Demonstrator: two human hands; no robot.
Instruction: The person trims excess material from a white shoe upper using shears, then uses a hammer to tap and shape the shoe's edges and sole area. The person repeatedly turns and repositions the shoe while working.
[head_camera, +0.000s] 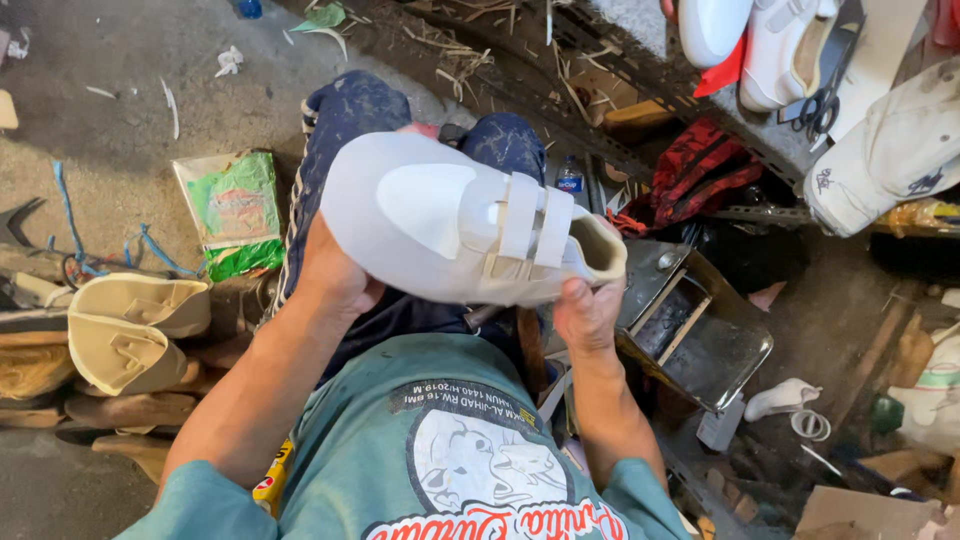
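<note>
Head view: both hands (335, 275) (588, 312) grip white shoe upper (440, 215) above green packet (235, 210).

Soft, even daylight fills the scene, moderately bright, with no hard beam. The white shoe (460, 225) is the brightest thing in view; its toe and straps are close to washed out, yet seams remain readable. Shadows are faint and diffuse: a soft one lies under the shoe across the dark trousers (350, 120). The lower right corner is much dimmer, and the black metal box (700, 340) shows a dull sheen on its surface. The concrete floor (120, 120) is evenly lit. Focus is sharp at the centre. Wide-angle stretching bends the edges, and the teal shirt (440, 450) looks slightly soft at the bottom.
</note>
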